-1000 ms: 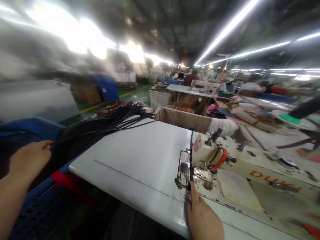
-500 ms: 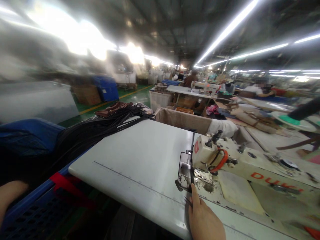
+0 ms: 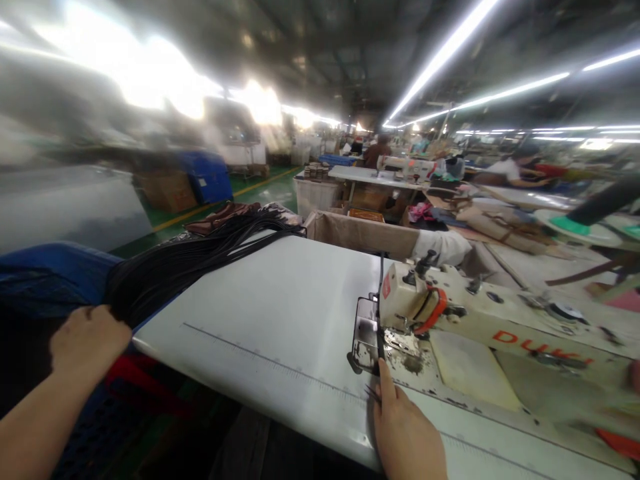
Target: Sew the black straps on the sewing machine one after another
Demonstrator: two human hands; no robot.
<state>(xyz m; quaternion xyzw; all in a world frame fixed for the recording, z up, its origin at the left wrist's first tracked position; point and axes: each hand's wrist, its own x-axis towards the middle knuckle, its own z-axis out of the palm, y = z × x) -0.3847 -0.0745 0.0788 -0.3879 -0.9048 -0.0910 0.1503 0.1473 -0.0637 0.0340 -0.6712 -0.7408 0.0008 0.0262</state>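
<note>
My left hand (image 3: 90, 339) is at the table's left corner, against the near end of a thick bundle of long black straps (image 3: 165, 277). Its fingers curl over, and what they grip, if anything, is hidden. On the sewing machine (image 3: 415, 300), a narrow black strap (image 3: 381, 343) lies along the left side of the head, passing over the metal plate. My right hand (image 3: 407, 427) rests on the table in front of it, index finger stretched onto the strap's near end. A thin, dark two-pointed tool (image 3: 373, 395) sticks out from its curled fingers.
The white tabletop (image 3: 270, 300) carries a printed ruler line. Beneath its left edge are a blue plastic crate and a red strip (image 3: 133, 375). A fabric-lined bin (image 3: 360, 233) stands behind the table. Thread cones (image 3: 575, 223) are at right; co-workers sit farther back.
My left hand has come up from the lower left to the strap bundle. My right hand keeps its place by the strap at the machine. The view has shifted slightly.
</note>
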